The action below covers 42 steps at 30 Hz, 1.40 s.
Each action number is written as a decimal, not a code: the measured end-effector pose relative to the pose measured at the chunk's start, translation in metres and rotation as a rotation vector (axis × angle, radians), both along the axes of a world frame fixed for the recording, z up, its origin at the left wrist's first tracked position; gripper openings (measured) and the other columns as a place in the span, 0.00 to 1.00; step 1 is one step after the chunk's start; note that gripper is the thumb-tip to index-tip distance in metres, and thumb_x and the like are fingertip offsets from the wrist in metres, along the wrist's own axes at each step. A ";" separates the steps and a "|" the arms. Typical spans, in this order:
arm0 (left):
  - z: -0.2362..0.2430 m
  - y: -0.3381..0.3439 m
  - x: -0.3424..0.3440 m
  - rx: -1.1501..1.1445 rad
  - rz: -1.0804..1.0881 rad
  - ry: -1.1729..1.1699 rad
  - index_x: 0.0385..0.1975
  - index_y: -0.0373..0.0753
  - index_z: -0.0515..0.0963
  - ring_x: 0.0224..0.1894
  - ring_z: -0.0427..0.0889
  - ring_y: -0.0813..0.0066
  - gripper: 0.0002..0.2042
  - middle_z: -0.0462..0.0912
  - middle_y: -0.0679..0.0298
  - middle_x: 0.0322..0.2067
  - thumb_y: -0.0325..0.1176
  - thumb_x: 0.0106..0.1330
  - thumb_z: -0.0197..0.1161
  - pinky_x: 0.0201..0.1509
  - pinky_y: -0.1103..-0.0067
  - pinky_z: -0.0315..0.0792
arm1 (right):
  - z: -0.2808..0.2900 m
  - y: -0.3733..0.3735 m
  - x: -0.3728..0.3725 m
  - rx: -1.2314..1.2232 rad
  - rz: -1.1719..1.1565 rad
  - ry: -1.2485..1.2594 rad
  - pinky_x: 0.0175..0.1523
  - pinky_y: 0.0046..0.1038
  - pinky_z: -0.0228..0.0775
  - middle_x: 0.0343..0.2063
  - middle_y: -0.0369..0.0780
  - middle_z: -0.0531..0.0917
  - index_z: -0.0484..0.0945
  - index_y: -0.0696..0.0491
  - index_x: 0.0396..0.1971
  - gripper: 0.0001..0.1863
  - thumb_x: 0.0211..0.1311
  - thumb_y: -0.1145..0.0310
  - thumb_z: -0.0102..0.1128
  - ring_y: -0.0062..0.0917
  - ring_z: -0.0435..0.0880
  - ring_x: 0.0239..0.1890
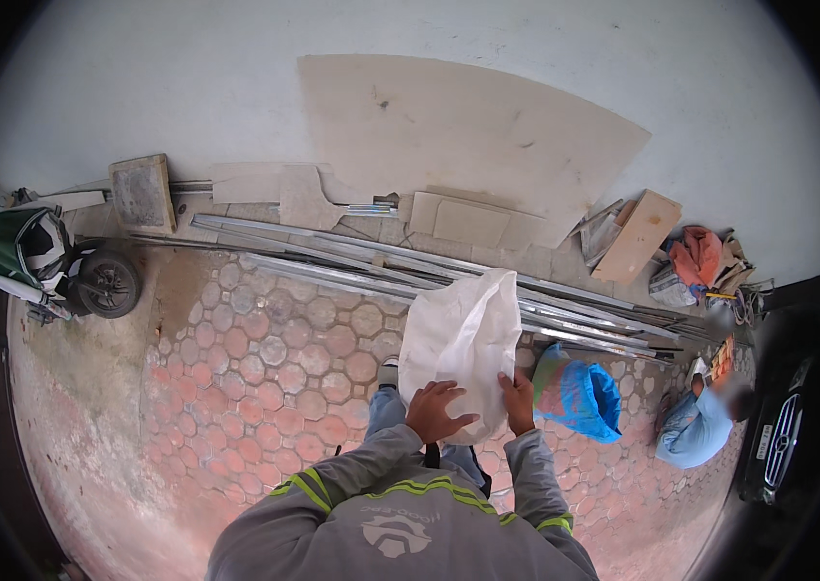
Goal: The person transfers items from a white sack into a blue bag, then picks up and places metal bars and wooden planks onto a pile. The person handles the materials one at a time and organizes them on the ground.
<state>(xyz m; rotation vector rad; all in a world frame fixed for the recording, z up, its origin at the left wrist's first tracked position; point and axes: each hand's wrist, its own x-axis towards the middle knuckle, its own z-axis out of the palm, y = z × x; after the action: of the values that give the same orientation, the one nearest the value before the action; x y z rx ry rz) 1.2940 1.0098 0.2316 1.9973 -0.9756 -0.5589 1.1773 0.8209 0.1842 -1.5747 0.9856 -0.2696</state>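
A white woven sack [463, 334] hangs in front of my body, its top reaching over the metal bars. My right hand [518, 399] grips the sack's right edge, thumb on the near face. My left hand [441, 412] lies against the sack's lower left part with its fingers spread. The sack looks limp and creased; what it holds, if anything, is hidden. To the right of my right hand, a blue plastic sack [579, 395] with a gaping mouth stands on the paving.
Long metal bars [371, 266] lie along the wall, with board offcuts [473, 218] behind them. A motorcycle [61, 261] stands at left. On the right are a crouching person [696, 426], a dark car [778, 436], a leaning brown board [637, 235] and a reddish bag [696, 257].
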 end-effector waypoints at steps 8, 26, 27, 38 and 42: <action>-0.045 -0.038 0.062 0.167 0.193 0.481 0.63 0.31 0.58 0.61 0.68 0.51 0.48 0.68 0.42 0.58 0.56 0.47 0.70 0.64 0.68 0.62 | 0.057 0.065 0.008 0.247 -0.229 -0.166 0.43 0.20 0.68 0.38 0.35 0.81 0.77 0.61 0.45 0.19 0.69 0.59 0.50 0.17 0.77 0.37; -0.027 -0.017 0.042 0.113 -0.154 1.780 0.52 0.38 0.73 0.51 0.77 0.73 0.17 0.79 0.63 0.49 0.42 0.72 0.49 0.59 0.75 0.67 | 0.053 0.217 -0.161 0.665 -0.980 -0.810 0.59 0.32 0.67 0.55 0.43 0.74 0.64 0.59 0.60 0.27 0.71 0.53 0.42 0.31 0.74 0.55; -0.029 -0.010 0.046 0.075 -0.168 1.792 0.51 0.38 0.74 0.53 0.76 0.70 0.18 0.78 0.61 0.50 0.44 0.72 0.48 0.61 0.72 0.66 | 0.043 0.232 -0.174 0.648 -0.935 -0.914 0.59 0.32 0.67 0.55 0.43 0.73 0.63 0.58 0.61 0.27 0.72 0.53 0.41 0.30 0.73 0.56; -0.027 0.034 0.084 -0.045 -0.123 1.842 0.44 0.36 0.77 0.51 0.78 0.61 0.19 0.80 0.57 0.47 0.47 0.68 0.54 0.59 0.65 0.69 | 0.024 0.370 -0.231 0.680 -1.143 -0.829 0.59 0.35 0.68 0.52 0.43 0.78 0.69 0.58 0.56 0.30 0.67 0.47 0.48 0.32 0.77 0.54; -0.019 0.034 0.064 0.027 -0.137 1.790 0.49 0.32 0.73 0.54 0.75 0.61 0.21 0.77 0.53 0.50 0.46 0.68 0.54 0.61 0.64 0.66 | 0.024 0.396 -0.237 0.574 -1.104 -0.866 0.57 0.33 0.70 0.50 0.42 0.79 0.70 0.60 0.54 0.31 0.69 0.46 0.42 0.31 0.78 0.52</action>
<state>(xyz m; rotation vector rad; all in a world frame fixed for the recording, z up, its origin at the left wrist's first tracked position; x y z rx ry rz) 1.3581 1.0435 0.2125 0.7228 0.0830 -1.8723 0.9399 1.2171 0.2079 -0.1770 0.9849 -1.1867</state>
